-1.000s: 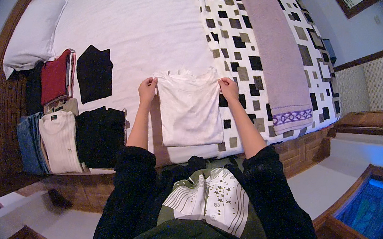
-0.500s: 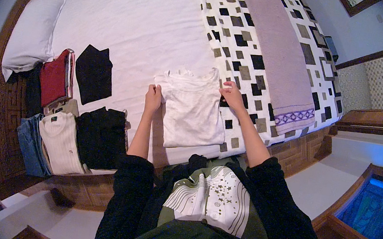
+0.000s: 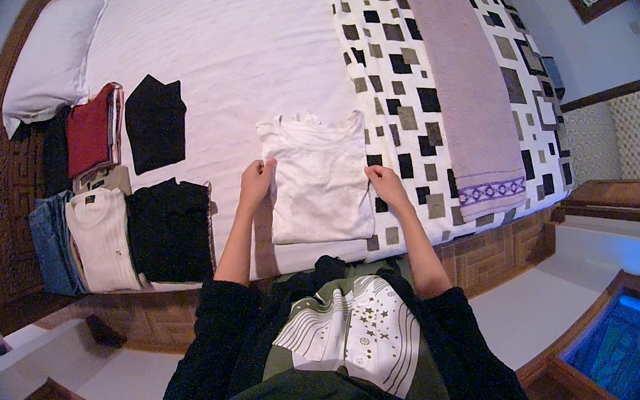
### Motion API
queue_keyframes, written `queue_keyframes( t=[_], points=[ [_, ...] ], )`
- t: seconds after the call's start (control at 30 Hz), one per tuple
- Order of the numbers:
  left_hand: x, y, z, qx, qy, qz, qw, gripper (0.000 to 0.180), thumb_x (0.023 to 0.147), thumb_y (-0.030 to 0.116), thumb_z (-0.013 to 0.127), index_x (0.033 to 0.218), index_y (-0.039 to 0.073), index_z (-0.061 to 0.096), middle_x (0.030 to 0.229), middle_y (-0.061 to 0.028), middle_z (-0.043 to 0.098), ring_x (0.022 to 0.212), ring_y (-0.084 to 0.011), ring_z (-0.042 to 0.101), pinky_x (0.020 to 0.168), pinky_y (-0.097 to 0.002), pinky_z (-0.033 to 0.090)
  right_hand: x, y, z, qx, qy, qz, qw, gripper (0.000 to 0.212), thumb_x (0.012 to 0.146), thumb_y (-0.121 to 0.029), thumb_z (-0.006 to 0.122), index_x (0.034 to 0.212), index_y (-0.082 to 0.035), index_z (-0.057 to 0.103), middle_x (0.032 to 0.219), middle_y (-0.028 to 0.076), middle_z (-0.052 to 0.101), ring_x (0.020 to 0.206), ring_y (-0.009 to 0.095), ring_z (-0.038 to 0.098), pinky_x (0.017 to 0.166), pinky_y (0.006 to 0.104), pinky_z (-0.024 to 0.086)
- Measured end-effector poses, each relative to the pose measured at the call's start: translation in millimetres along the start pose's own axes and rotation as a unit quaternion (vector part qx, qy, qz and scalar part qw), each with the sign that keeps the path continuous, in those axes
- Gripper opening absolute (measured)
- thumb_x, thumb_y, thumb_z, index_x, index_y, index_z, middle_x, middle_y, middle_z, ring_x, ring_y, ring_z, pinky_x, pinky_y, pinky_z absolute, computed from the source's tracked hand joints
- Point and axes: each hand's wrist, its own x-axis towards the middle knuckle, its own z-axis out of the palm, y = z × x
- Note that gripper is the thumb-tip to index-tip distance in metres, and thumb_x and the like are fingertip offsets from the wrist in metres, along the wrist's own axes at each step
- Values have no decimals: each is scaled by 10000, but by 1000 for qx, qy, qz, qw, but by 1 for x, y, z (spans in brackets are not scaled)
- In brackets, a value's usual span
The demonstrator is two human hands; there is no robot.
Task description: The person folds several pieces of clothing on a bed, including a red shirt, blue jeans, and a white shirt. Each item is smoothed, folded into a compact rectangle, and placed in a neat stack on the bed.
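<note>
A white T-shirt (image 3: pixel 320 188) lies on the near edge of the bed with its neckline toward the far side, its sides folded in to a narrow shape. At its left side, my left hand (image 3: pixel 256 180) is closed, fingertips pinching the shirt's edge. My right hand (image 3: pixel 387 187) grips the opposite edge at about the same height, thumb and fingers pressed together. The fabric between them lies mostly flat, with soft wrinkles near the neck. Exactly how much cloth each pinch holds is hidden by the fingers.
To the left lie a folded black garment (image 3: pixel 155 126), a red folded stack (image 3: pixel 90 137), a cream ribbed top (image 3: pixel 103 239), black clothes (image 3: pixel 171 230) and jeans (image 3: pixel 54 248). A pillow (image 3: pixel 56 60) rests by the carved headboard (image 3: pixel 9 197). A square-patterned blanket (image 3: pixel 400 64) and mauve runner (image 3: pixel 465 98) cover the right side.
Both hands have moved down the shirt's sides, nearer to me, from around the sleeves to mid-body. My right hand's fingers, looser before, are now pinched. The shirt itself stays in place.
</note>
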Motion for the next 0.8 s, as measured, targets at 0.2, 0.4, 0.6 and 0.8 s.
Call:
queue_keyframes(
  t=[0.2, 0.4, 0.6, 0.8],
  points=[
    [13, 2, -7, -76, -17, 5, 997, 418, 770, 350, 580, 858, -56, 535, 741, -99, 561, 687, -153, 507, 621, -283, 408, 32, -18, -7, 272, 5, 41, 961, 311, 789, -291, 552, 917, -10, 593, 702, 26, 592, 536, 110, 528, 454, 210, 380],
    [50, 39, -12, -242, 31, 21, 970, 200, 754, 155, 622, 851, -9, 559, 621, 34, 470, 555, -52, 401, 498, -211, 340, 80, -49, -24, 407, -19, 143, 902, 287, 751, -226, 613, 972, -48, 576, 675, -11, 561, 491, 42, 467, 373, 184, 293],
    [63, 23, -13, -323, 50, 20, 945, 256, 757, 185, 620, 894, -22, 556, 634, 14, 509, 573, -50, 450, 513, -189, 370, 93, -51, -34, 408, 64, 29, 910, 306, 770, -225, 593, 1025, -61, 550, 710, -2, 586, 418, 44, 396, 362, 189, 304],
    [51, -4, -11, -222, 12, -39, 974, 299, 764, 206, 608, 960, -11, 549, 706, -34, 587, 590, -89, 519, 544, -201, 416, 71, -36, -25, 89, -27, 44, 995, 190, 776, -201, 568, 846, -32, 618, 664, 15, 580, 505, 73, 476, 466, 217, 379]
  ],
)
